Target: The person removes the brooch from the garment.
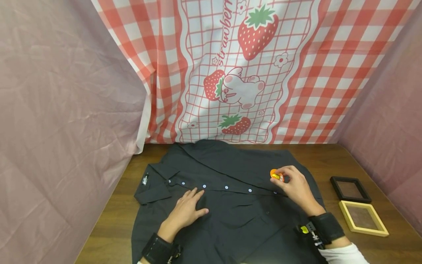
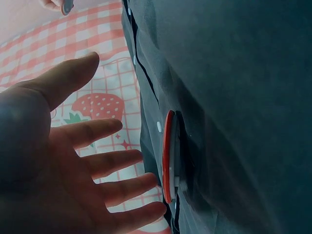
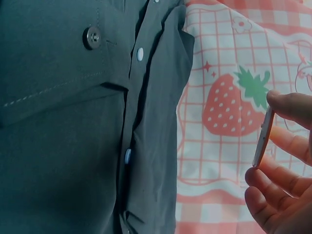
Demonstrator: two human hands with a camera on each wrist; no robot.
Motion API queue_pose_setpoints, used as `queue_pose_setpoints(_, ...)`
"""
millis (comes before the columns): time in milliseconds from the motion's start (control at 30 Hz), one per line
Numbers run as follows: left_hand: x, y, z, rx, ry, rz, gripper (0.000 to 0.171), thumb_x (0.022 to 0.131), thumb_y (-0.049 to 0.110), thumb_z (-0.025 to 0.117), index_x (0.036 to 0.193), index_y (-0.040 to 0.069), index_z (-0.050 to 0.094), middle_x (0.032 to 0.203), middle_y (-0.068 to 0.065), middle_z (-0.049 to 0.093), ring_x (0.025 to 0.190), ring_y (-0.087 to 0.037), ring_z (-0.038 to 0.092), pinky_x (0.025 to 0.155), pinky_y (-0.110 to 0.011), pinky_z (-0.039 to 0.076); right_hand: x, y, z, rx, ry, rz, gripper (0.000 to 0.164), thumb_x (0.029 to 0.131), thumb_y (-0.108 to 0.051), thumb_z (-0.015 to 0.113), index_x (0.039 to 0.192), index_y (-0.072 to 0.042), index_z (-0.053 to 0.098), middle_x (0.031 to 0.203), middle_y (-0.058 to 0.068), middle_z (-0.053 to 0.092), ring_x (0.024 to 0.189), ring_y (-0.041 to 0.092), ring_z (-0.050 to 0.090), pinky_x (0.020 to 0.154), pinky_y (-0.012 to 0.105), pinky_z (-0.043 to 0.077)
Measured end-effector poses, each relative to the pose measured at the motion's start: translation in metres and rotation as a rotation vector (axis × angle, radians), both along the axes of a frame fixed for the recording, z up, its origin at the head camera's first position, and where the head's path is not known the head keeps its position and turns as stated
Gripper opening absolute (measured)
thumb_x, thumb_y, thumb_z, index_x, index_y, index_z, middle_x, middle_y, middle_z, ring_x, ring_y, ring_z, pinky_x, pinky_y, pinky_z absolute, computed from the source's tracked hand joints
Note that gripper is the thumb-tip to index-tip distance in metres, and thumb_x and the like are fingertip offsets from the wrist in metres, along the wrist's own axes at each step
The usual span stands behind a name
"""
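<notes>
A dark button-front shirt [image 1: 237, 220] lies spread on the wooden table with its collar to the left and a row of pale buttons across it. My right hand [image 1: 296, 185] pinches a round orange badge [image 1: 277, 175] between thumb and fingers above the button row; in the right wrist view this badge [image 3: 263, 136] shows edge-on, apart from the cloth. Over the left part of the shirt, my left hand [image 1: 184, 211] is spread with straight fingers. Under its palm, the left wrist view shows a second red-edged badge [image 2: 168, 156] at the shirt front, hidden from the head view.
At the right of the table lie a black frame [image 1: 350, 189] and a yellow frame [image 1: 363, 217], side by side. Behind the table hangs a red checked cloth [image 1: 336, 73] with strawberries. Pink drapes [image 1: 66, 146] close off both sides.
</notes>
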State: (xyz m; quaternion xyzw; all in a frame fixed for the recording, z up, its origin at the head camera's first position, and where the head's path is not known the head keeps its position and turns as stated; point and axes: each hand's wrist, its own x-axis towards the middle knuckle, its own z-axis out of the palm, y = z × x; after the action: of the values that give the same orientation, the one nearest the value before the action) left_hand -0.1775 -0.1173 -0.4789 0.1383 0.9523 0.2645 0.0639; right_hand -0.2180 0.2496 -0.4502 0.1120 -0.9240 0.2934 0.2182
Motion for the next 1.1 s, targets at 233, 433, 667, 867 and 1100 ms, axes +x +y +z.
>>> queue_pose_setpoints(233, 0.001, 0.0, 0.002, 0.005, -0.011, -0.006, 0.067, 0.087, 0.036, 0.071, 0.143, 0.007, 0.048, 0.151, -0.023, 0.04, 0.14, -0.048, 0.033, 0.107, -0.068, 0.03, 0.0, 0.01, -0.001, -0.007, 0.006, -0.026, 0.033, 0.075, -0.013, 0.083, 0.102, 0.001, 0.071, 0.099, 0.017, 0.062, 0.081, 0.029, 0.058, 0.061, 0.026, 0.041)
queue_pose_setpoints(433, 0.001, 0.0, 0.002, 0.004, -0.016, -0.006, 0.066, 0.087, 0.035, 0.072, 0.142, 0.008, 0.049, 0.151, -0.02, 0.042, 0.141, -0.047, 0.032, 0.107, -0.069, 0.029, -0.001, 0.018, 0.001, -0.013, 0.014, -0.022, 0.031, 0.076, -0.013, 0.083, 0.101, 0.001, 0.071, 0.098, 0.016, 0.063, 0.085, 0.029, 0.06, 0.064, 0.027, 0.043)
queue_pose_setpoints(667, 0.002, 0.0, 0.002, -0.015, -0.023, -0.007, 0.07, 0.084, 0.036, 0.074, 0.142, 0.007, 0.048, 0.151, -0.024, 0.041, 0.14, -0.049, 0.033, 0.106, -0.069, 0.03, 0.002, 0.031, 0.005, -0.006, 0.006, -0.057, 0.032, 0.076, -0.013, 0.083, 0.102, 0.001, 0.07, 0.096, 0.016, 0.062, 0.083, 0.029, 0.06, 0.06, 0.024, 0.039)
queue_pose_setpoints(867, 0.002, 0.0, 0.003, -0.012, -0.02, -0.013, 0.069, 0.084, 0.035, 0.074, 0.142, 0.006, 0.049, 0.15, -0.025, 0.04, 0.139, -0.05, 0.033, 0.106, -0.069, 0.03, 0.004, 0.043, 0.009, 0.004, 0.003, -0.08, 0.032, 0.076, -0.012, 0.082, 0.102, 0.002, 0.07, 0.099, 0.018, 0.061, 0.082, 0.03, 0.057, 0.059, 0.024, 0.038)
queue_pose_setpoints(1100, 0.003, 0.0, 0.0, -0.01, -0.03, -0.01, 0.068, 0.085, 0.035, 0.073, 0.142, 0.006, 0.049, 0.151, -0.025, 0.04, 0.139, -0.05, 0.033, 0.106, -0.069, 0.029, 0.008, 0.054, 0.01, 0.027, -0.012, -0.092, 0.034, 0.076, -0.012, 0.082, 0.105, 0.002, 0.07, 0.103, 0.021, 0.061, 0.086, 0.033, 0.059, 0.06, 0.024, 0.039)
